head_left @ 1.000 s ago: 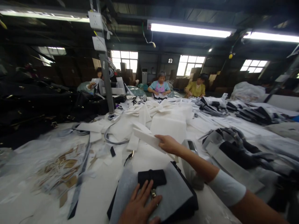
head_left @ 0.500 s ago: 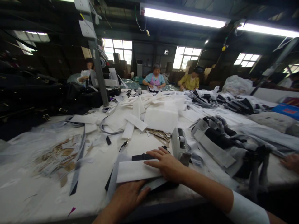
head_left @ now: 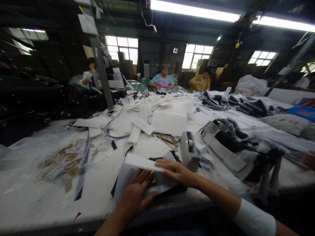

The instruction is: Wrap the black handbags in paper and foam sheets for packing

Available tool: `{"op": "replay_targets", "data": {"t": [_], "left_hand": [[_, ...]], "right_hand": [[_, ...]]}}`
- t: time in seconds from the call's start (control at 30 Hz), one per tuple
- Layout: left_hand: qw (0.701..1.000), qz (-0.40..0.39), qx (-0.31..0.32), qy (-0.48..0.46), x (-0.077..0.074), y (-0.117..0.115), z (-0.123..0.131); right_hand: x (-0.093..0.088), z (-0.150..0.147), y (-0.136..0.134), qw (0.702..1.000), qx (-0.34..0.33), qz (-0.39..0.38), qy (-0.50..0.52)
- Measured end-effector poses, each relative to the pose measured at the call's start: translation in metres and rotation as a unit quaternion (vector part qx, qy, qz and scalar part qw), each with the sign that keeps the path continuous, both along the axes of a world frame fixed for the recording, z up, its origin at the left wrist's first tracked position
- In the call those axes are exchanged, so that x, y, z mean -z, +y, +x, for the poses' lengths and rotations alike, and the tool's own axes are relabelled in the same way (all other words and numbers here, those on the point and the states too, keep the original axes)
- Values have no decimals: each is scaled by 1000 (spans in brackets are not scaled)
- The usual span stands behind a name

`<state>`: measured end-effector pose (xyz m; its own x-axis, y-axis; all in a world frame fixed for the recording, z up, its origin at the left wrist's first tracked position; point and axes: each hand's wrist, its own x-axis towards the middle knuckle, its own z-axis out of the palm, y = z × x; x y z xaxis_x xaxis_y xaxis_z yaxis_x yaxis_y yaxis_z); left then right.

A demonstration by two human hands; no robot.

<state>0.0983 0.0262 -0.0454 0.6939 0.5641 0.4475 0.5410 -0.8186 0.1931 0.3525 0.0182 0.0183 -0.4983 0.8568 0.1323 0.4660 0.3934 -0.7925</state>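
A white foam strip (head_left: 141, 162) lies at an angle over a black bag-like item (head_left: 175, 158) at the table's front edge, its near side raised. My right hand (head_left: 178, 173) holds the strip's right end, fingers closed together over it; its thumb is hidden. Flat on the pale wrapping (head_left: 123, 177) just below the strip rests my left hand (head_left: 135, 195), fingers stretched out and fingertips at the strip's near edge. Some tan card shows between the hands. Behind my right hand stands a tape dispenser (head_left: 189, 150).
Wrapped black items (head_left: 226, 147) are piled at right, white foam sheets (head_left: 169, 121) in the middle. Paper scraps (head_left: 65, 160) and a grey strap (head_left: 83, 170) lie at left. A metal post (head_left: 100, 72) rises from the table. Co-workers (head_left: 162, 80) sit across; another person's hand (head_left: 308, 159) shows at right.
The foam strip's near side has come up, uncovering tan card beneath. My left hand has moved up from the strip's lower edge onto the wrapping. My right hand has closed over the strip's end.
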Motion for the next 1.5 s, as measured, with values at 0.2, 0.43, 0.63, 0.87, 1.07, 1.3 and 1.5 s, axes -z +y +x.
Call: {"op": "replay_targets", "data": {"t": [0.2, 0.43, 0.63, 0.87, 1.07, 1.3, 1.5], "left_hand": [[997, 11, -44, -55, 15, -11, -7], [995, 57, 15, -77, 1, -17, -13], [988, 130, 38, -74, -16, -36, -20], [990, 137, -13, 15, -47, -34, 5], [984, 130, 13, 120, -2, -12, 10], [977, 157, -12, 145, 17, -19, 5], [966, 208, -11, 150, 32, -10, 5]], "right_hand": [[2, -3, -13, 978, -21, 122, -167], [10, 0, -17, 962, -24, 174, -208], [13, 1, -22, 958, -11, 177, -227], [20, 3, -22, 954, -29, 192, -230], [36, 7, -24, 965, -80, 145, -205], [52, 9, -24, 956, -103, 154, -229], [77, -2, -27, 903, -55, 317, -284]]}}
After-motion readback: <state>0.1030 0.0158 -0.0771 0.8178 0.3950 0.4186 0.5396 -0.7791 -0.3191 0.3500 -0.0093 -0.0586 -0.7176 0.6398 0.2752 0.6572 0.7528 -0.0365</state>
